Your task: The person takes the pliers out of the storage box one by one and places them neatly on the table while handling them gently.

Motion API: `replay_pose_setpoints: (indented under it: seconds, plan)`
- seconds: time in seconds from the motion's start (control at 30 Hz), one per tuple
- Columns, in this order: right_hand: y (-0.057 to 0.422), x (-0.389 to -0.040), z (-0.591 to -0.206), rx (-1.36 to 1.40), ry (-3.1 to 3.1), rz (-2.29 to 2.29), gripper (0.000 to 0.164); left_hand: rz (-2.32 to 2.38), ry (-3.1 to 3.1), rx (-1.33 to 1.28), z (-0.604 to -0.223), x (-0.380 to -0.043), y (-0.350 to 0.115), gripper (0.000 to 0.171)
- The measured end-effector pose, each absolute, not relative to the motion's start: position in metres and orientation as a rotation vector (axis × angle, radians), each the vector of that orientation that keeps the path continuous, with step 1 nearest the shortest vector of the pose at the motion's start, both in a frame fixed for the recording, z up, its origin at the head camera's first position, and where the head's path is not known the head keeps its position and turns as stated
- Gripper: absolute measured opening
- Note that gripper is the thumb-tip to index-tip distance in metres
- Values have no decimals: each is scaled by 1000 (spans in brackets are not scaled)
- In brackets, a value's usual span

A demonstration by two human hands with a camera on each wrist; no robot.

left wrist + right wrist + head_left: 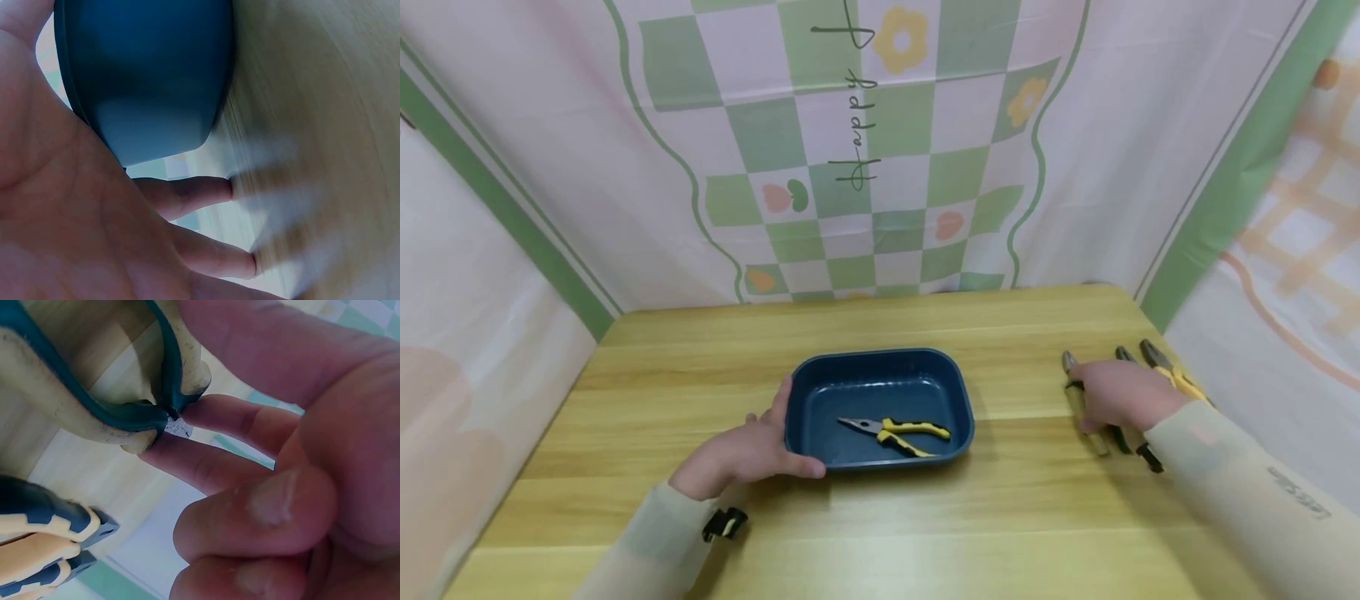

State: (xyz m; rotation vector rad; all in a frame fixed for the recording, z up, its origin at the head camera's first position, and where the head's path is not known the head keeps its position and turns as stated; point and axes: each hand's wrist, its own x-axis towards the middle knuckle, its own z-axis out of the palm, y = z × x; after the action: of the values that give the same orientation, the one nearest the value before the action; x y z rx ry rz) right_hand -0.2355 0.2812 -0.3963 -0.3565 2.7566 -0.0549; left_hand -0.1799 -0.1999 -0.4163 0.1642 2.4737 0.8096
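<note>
A dark blue rectangular tray stands on the table, with yellow-and-black long-nose pliers lying inside. My left hand rests against the tray's left end, thumb at the near corner and a finger along the side. In the left wrist view its other fingers extend below the tray wall, fingertips at the tabletop. At the right, my right hand pinches pliers with green-and-cream handles. Two fingers are at their joint, the thumb is by one handle and the remaining fingers are curled.
Right beside the right hand lie more pliers with yellow-orange and black handles, partly covered by the hand and sleeve. A wood-grain table carries everything. Behind it hangs a green-and-white checked curtain, and printed cloth closes off both sides.
</note>
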Motion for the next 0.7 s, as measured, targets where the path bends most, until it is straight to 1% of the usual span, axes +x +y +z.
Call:
replay_pose_setpoints:
  seconds: [0.23,0.33,0.47,0.7]
  plan:
    - [291,-232,-397,-339,2712,-104,92,811,2478,157,-417,-180,-199,136]
    - [294,-231,-397,-388,2723,-67,94,813,2476,151,-417,-180,-199,135]
    - [299,-229,-398,-470,2772,-3,91,816,2473,148,-417,-180,-199,135]
    - [305,-226,-399,-508,2808,-19,88,812,2475,148,-416,-179,-199,135]
